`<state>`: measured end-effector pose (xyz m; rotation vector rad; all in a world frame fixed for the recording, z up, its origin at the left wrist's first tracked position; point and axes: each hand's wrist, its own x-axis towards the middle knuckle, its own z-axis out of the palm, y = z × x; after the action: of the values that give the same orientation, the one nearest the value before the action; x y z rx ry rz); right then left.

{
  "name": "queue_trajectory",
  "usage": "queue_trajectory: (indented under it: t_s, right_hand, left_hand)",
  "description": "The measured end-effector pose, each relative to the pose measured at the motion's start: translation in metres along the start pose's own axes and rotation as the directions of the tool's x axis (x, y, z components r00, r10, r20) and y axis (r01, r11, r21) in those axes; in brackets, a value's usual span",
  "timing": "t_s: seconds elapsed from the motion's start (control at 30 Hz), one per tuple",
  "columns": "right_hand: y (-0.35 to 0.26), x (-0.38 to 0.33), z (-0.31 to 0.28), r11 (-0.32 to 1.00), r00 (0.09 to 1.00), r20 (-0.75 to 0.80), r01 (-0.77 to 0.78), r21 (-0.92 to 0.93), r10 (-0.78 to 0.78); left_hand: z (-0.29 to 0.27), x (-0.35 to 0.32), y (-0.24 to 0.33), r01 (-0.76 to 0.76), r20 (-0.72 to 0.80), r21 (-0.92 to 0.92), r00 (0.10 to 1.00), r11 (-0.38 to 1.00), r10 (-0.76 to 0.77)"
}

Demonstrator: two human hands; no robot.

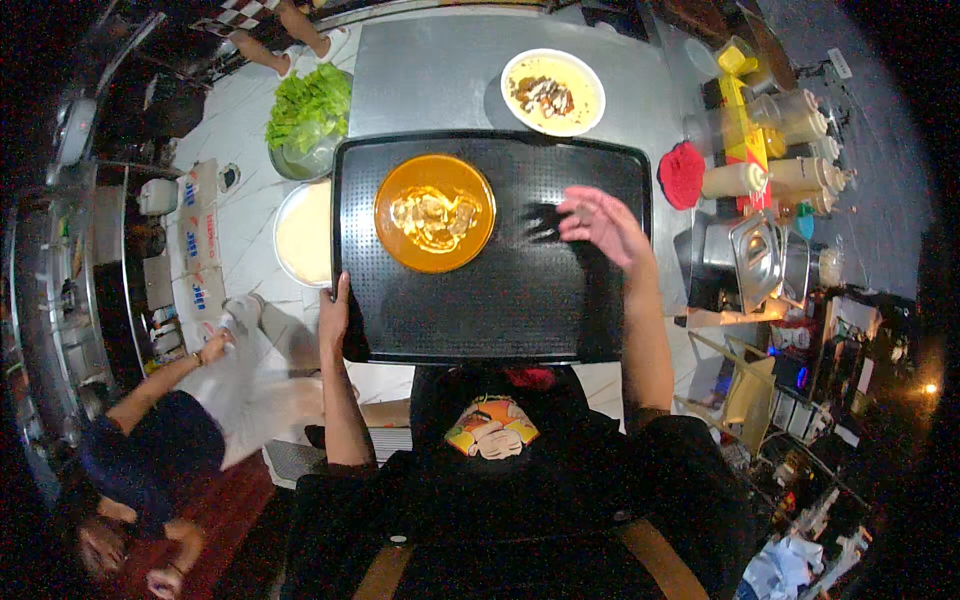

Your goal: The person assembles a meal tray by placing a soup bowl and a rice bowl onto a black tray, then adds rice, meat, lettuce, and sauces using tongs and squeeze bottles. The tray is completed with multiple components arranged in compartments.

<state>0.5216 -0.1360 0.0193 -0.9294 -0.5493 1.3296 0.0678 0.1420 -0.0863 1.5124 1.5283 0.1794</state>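
A black textured tray (480, 320) lies in front of me, partly over the steel counter. At its left edge, my left hand (335, 310) is closed on the rim near the front corner, its thumb on top and the other fingers mostly hidden. My right hand (605, 228) hovers above the tray's right half, fingers apart and loosely bent, with nothing in them. Its shadow falls on the tray beside it. On the tray's left half sits an amber glass bowl (436, 213), shiny inside. Past the far edge stands a white bowl (553, 92) of pale yellow food with dark brown topping.
Left of the tray are a bowl of green lettuce (308, 110) and a round pale container (303, 235). Squeeze bottles (735, 180), a red cloth (681, 175) and a steel container (755, 255) line the right. Another person (160, 440) works at lower left, holding something white.
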Motion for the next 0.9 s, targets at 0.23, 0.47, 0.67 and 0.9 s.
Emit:
queue_trajectory:
  t_s: [0.23, 0.47, 0.67, 0.9]
  right_hand:
    - [-0.067, 0.080, -0.128, 0.955, 0.861, -0.497, -0.050, -0.292, -0.107]
    - [-0.078, 0.129, -0.144, 0.905, 0.884, -0.467, -0.211, -0.370, 0.015]
    - [-0.068, 0.147, -0.130, 0.784, 0.865, -0.490, -0.226, -0.577, -0.111]
    - [-0.056, 0.154, -0.143, 0.747, 0.837, -0.487, -0.154, -0.647, -0.249]
  left_hand:
    - [0.000, -0.024, 0.041, 0.057, 0.114, -0.152, 0.993, 0.987, -0.040]
    - [0.005, -0.014, 0.026, 0.052, 0.112, -0.215, 0.993, 0.975, -0.029]
    - [-0.001, -0.014, 0.019, 0.089, 0.100, -0.164, 0.992, 0.982, -0.073]
    - [0.002, -0.021, 0.040, 0.101, 0.141, -0.202, 0.987, 0.974, -0.074]
